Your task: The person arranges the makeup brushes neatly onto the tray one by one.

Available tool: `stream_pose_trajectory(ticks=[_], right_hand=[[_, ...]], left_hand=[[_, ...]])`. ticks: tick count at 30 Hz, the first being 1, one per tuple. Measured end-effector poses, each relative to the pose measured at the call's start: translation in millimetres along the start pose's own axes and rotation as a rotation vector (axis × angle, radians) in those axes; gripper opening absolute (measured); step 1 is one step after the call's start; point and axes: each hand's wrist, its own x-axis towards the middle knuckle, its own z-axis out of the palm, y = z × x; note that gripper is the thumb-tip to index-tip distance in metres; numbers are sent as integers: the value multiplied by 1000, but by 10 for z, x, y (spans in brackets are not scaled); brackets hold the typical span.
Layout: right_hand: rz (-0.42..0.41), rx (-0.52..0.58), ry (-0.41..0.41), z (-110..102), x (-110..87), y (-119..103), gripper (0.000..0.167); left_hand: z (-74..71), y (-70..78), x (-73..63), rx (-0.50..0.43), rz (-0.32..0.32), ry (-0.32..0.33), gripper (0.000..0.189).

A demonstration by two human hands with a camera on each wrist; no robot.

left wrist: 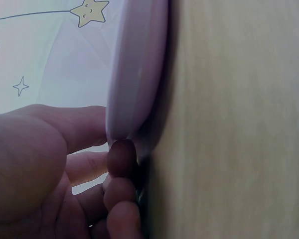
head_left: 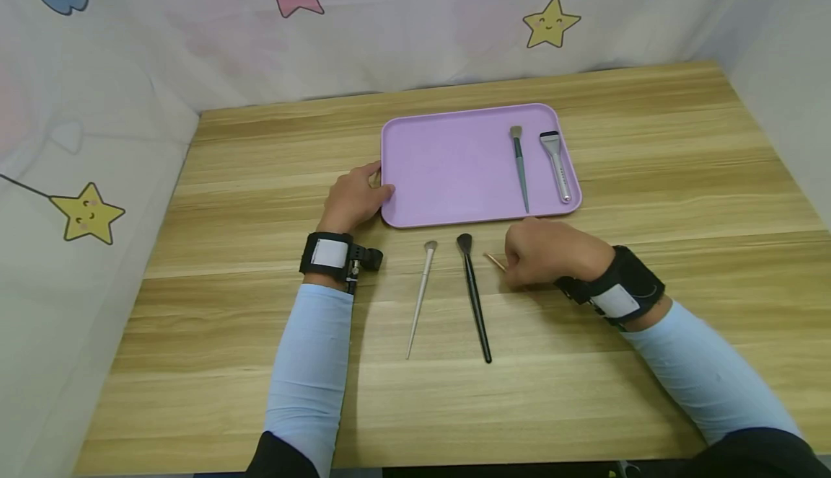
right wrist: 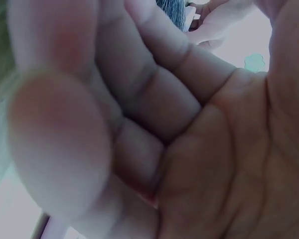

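Nearest the body, a black brush [head_left: 477, 301] is lying at about 8 o'clock from the right hand [head_left: 545, 251], its bristles pointing just short of 12; beyond it on that side, a pale brush [head_left: 419, 301] is tilting just past 12. The right hand is pinching a slim gold-toned stick [head_left: 495, 262] between closed fingers and thumb; its visible end is pointing toward 10, so its axis is slanting across the black brush's line. The rest is hiding inside the grip. A little farther out, the lilac tray [head_left: 448, 168] is sitting toward 11 from that hand, its near rim just beside the knuckles. The left hand [head_left: 353, 197] is gripping the tray's edge near 9, thumb over the rim. Farther in, a grey-green brush [head_left: 521, 171] and a silver brush [head_left: 557, 168] are lying near the tray's 3 o'clock side, bristles away.
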Motion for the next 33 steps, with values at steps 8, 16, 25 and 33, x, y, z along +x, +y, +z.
stream_pose_trajectory(ticks=[8, 16, 25, 33], right_hand=[[-41, 49, 79, -24, 51, 57, 32], [-33, 81, 189, -57, 86, 74, 19], [-20, 149, 309, -62, 120, 73, 17], [-12, 154, 386, -52, 154, 91, 14]], left_hand=[[-3, 2, 5, 6, -2, 2, 63], [-2, 7, -3, 3, -7, 0, 63], [0, 2, 0, -4, -9, 1, 63], [-2, -1, 3, 0, -6, 0, 63]])
